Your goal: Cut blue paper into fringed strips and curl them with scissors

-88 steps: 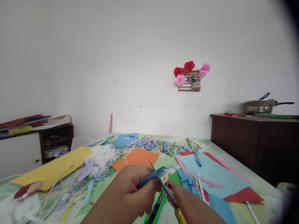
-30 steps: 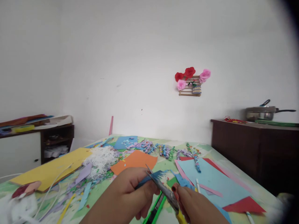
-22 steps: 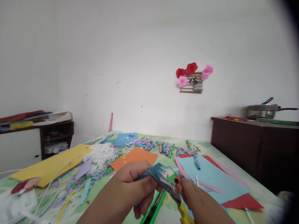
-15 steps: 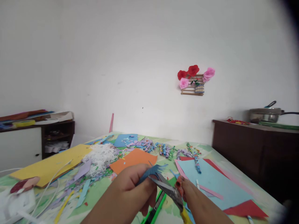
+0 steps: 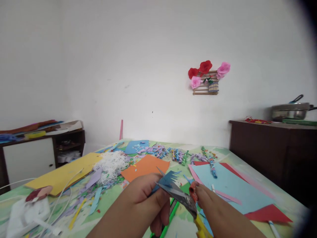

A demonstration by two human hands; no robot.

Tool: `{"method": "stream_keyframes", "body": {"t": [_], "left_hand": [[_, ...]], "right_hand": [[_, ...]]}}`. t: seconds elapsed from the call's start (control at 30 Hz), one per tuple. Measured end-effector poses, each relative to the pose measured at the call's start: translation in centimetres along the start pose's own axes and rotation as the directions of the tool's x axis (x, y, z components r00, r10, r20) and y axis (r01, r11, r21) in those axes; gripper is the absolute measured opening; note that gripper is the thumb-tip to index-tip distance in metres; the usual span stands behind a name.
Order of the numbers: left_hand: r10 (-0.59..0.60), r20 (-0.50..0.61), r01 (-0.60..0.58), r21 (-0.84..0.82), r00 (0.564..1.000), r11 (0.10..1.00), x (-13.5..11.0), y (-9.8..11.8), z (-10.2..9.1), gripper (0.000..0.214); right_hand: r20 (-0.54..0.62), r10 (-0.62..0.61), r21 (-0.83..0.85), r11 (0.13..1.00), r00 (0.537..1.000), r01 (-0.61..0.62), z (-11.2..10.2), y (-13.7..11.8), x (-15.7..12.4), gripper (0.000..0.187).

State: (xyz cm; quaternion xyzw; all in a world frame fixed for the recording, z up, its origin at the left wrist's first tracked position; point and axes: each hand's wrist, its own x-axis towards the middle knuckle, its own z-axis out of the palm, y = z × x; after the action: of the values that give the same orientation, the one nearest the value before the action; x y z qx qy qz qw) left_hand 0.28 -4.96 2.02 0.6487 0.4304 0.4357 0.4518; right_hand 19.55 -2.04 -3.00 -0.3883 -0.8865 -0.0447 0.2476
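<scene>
My left hand (image 5: 146, 198) pinches a small piece of blue paper (image 5: 166, 180) between thumb and fingers; its far edge is cut into a fringe. My right hand (image 5: 210, 205) grips a pair of scissors (image 5: 182, 197) with a yellow handle, pointing left toward the blue paper. The scissor blades stand apart at the paper, one tip above it and one near my left thumb. A reddish rolled bit (image 5: 192, 189) shows by my right fingertips; I cannot tell whether it belongs to the scissors. Below the hands lies a green and black box cutter (image 5: 170, 215), partly hidden.
Around lie orange (image 5: 146, 167), yellow (image 5: 66, 172) and light blue paper sheets (image 5: 232, 188), white shredded strips (image 5: 112, 165) and curled paper pieces (image 5: 177, 155). A white device with a cord (image 5: 28, 215) sits at left. A dark cabinet (image 5: 267, 142) flanks the right side.
The view has shifted slightly, so the table's things appear farther right. Both hands keep their hold; the blue paper's fringe sits at a different angle between the blades.
</scene>
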Motion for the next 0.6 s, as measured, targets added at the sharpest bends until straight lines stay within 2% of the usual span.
{"method": "stream_keyframes", "body": {"t": [0.13, 0.27, 0.4, 0.47, 0.5, 0.53, 0.6], "left_hand": [[0.023, 0.03, -0.023, 0.014, 0.999, 1.0, 0.4, -0.2, -0.2, 0.03], [0.022, 0.092, -0.029, 0.076, 0.996, 0.997, 1.0, -0.4, -0.5, 0.024], [0.032, 0.04, -0.036, 0.117, 0.999, 0.992, 1.8, -0.7, -1.0, 0.016], [0.031, 0.002, -0.031, 0.117, 1.0, 0.993, 2.3, -0.9, -1.3, 0.011], [0.037, -0.003, -0.037, 0.108, 0.999, 0.993, 2.6, -1.0, -1.5, 0.009], [0.047, -0.004, -0.046, 0.094, 0.999, 0.995, 2.9, -1.2, -1.7, 0.007], [0.052, 0.008, -0.052, 0.051, 0.999, 0.997, 3.4, -1.4, -2.0, 0.005]], "right_hand": [[-0.003, -0.009, 0.011, 1.0, 1.0, 0.009, -0.4, 0.0, -0.2, 0.052], [0.088, 0.141, 0.08, 0.986, 0.986, -0.148, -1.3, -0.9, 0.0, 0.053], [0.184, 0.377, 0.109, 0.91, 0.908, -0.4, -2.7, -1.1, -0.1, 0.054], [0.251, 0.445, 0.105, 0.87, 0.86, -0.481, -3.2, -0.5, -0.5, 0.053], [0.26, 0.451, 0.113, 0.864, 0.854, -0.49, -3.4, 0.0, -0.8, 0.046], [0.264, 0.435, 0.134, 0.868, 0.861, -0.479, -3.5, 0.7, -1.1, 0.033], [0.211, 0.361, 0.2, 0.894, 0.908, -0.402, -3.6, 2.2, -1.8, 0.021]]}}
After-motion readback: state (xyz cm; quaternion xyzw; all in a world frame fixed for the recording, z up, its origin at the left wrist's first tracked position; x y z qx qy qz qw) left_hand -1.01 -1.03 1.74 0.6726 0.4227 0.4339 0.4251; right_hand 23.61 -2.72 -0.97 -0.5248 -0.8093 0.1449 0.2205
